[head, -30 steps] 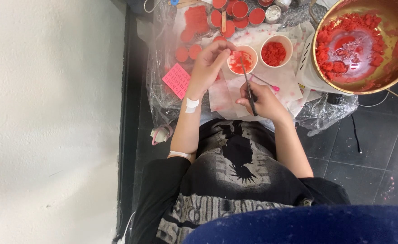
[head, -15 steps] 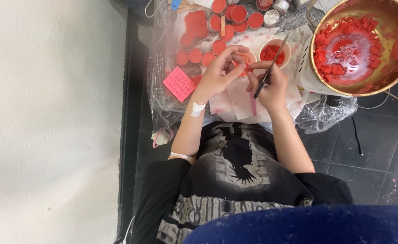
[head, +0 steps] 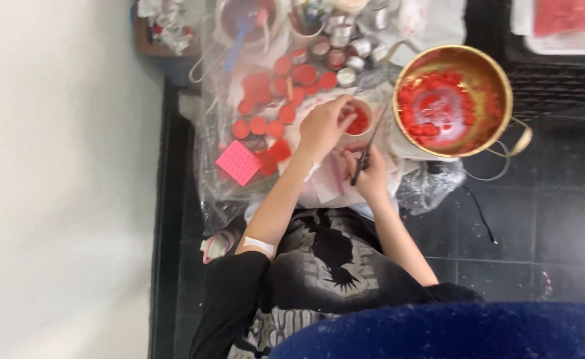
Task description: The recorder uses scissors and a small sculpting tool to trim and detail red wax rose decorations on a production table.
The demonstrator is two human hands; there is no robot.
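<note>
1. left hand (head: 322, 126) curls its fingers on the small white bowl (head: 359, 121) of red pieces, mid-sheet.
2. right hand (head: 371, 174) pinches a thin dark tool (head: 367, 147), near the sheet's front edge.
3. brass bowl (head: 453, 100) sits just right.

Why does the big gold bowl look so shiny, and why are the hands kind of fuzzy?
Head view: light glares off the gold bowl rim; the left hand and right hand with its dark tool look soft and blurred.

Brass bowl (head: 505, 86) crowding right side
</note>
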